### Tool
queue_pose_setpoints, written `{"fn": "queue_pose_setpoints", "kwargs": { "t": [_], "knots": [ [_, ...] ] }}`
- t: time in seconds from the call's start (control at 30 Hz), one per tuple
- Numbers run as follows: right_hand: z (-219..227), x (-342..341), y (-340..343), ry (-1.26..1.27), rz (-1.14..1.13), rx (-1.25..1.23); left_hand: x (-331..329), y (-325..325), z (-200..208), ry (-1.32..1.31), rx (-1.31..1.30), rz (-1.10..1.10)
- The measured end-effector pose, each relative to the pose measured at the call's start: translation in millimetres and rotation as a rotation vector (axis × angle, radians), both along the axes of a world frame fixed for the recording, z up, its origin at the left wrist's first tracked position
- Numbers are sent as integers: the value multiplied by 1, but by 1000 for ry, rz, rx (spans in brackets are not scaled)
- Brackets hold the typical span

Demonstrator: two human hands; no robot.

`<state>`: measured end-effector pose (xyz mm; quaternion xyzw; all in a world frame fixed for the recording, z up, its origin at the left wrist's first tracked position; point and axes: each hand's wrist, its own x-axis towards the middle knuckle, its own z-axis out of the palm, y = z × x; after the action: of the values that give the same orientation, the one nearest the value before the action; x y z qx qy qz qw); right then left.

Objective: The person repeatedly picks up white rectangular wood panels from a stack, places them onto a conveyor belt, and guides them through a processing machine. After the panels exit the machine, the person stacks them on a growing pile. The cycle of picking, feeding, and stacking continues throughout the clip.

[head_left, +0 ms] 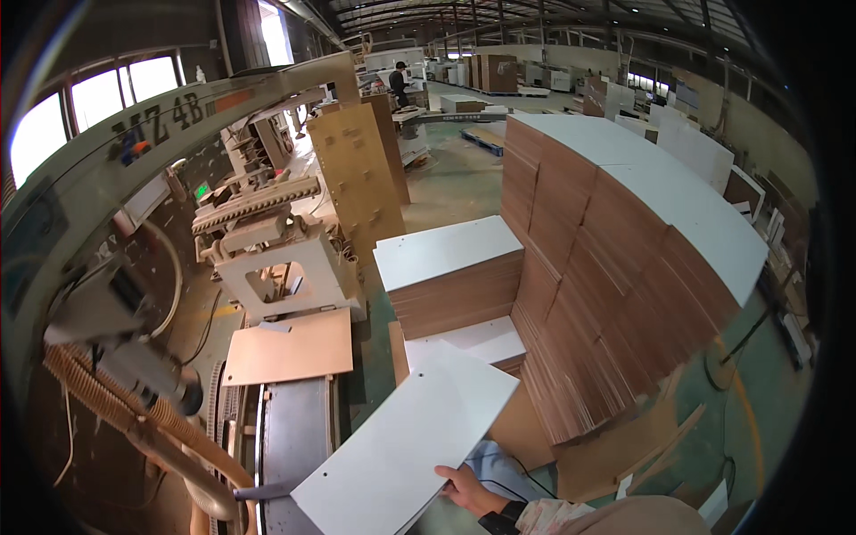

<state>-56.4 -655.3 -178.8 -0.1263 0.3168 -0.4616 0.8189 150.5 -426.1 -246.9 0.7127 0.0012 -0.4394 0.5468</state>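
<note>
White panel [406, 428], its edge gripped by your right hand [468, 491], fronts the stack [459, 290]; green floor [450, 169] opens beyond.

The right hand [468, 492] is gripping a white board [401, 437]; beyond it, a low stack [459, 292] and a tall stack [584, 276] are standing.

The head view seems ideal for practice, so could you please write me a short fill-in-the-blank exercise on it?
1. The right grip is on the edge of a panel coloured ____.
2. The dark round marks visible on that panel number ____.
3. Across the picture, the tan board lies on the panel's ____ side.
4. The tall stack has a pale top and sides coloured ____.

Missing words: white; two; left; brown.
</note>
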Motion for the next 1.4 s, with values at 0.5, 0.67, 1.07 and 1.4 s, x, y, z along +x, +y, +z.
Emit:
{"fn": "queue_pose_setpoints", "kwargs": {
  "t": [0.5, 0.67, 1.07, 1.4],
  "knots": [
    [-302, -80, -350, -25, -373, 403, 11, -539, -177, -99, -58, -504],
    [-356, -108, -423, -28, -249, 400, -6, -618, -255, -26, -30, -558],
    [-412, -137, -481, 105, -171, 537, -37, -679, -369, 422, 111, 76],
    [-307, -34, -467, 684, 426, 59, -38, -668, -365, 665, 70, -324]
  ]
}}
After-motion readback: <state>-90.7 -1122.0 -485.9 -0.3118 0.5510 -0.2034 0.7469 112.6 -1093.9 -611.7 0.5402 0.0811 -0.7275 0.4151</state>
